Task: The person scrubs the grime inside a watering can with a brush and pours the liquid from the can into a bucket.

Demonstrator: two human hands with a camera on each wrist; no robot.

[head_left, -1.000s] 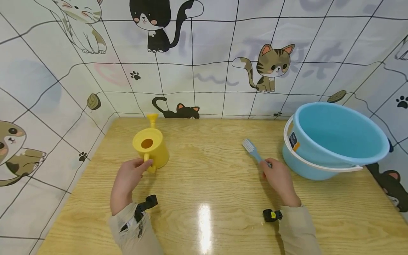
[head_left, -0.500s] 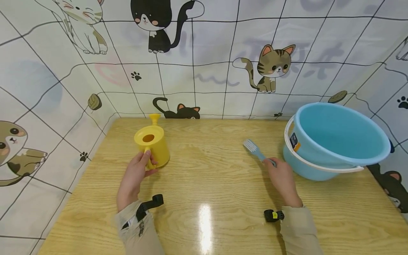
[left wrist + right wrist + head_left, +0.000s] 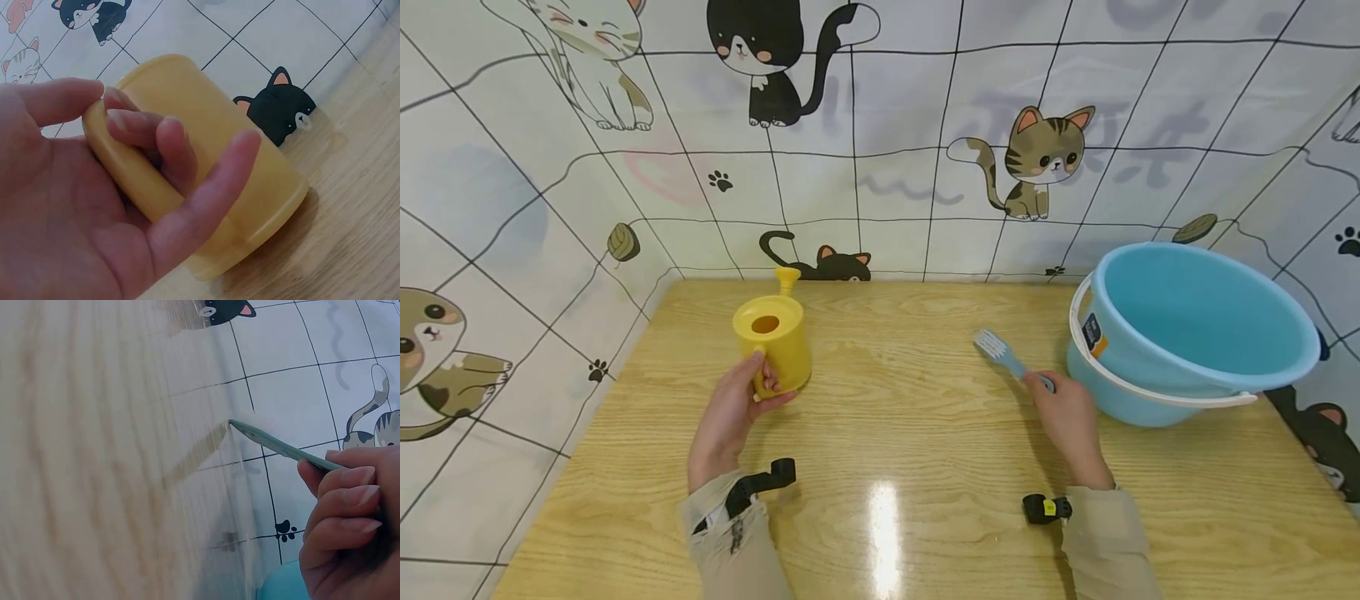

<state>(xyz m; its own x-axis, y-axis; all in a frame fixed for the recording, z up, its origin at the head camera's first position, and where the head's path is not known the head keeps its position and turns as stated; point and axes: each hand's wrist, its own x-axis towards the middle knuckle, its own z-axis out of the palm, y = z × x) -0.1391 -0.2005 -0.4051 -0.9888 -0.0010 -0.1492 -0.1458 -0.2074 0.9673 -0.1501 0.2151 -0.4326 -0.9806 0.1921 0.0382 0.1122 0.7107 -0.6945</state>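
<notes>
My left hand [image 3: 726, 421] grips the handle of a yellow watering can [image 3: 792, 358], whose spout points toward the back wall. The left wrist view shows fingers curled through the loop of the can [image 3: 212, 119], while the little finger [image 3: 219, 187] stretches along its side. The can's base is close over the table, with a shadow beside it. On the right, my right hand [image 3: 1066, 421] holds a light blue brush [image 3: 1000, 350] by its handle, white bristles upward in the head view. Seen edge-on in the right wrist view, the brush [image 3: 275, 444] extends from the fingers.
A large light blue bucket [image 3: 1120, 404] with a white handle stands at the right of the wooden table [image 3: 895, 433], just beyond my right hand. White cloth walls [image 3: 895, 100] printed with cats enclose the table's back and sides.
The watering can has shifted slightly right with my left hand, whose fingers now reach through its handle rather than pinching it. My right hand and the brush have barely moved.
</notes>
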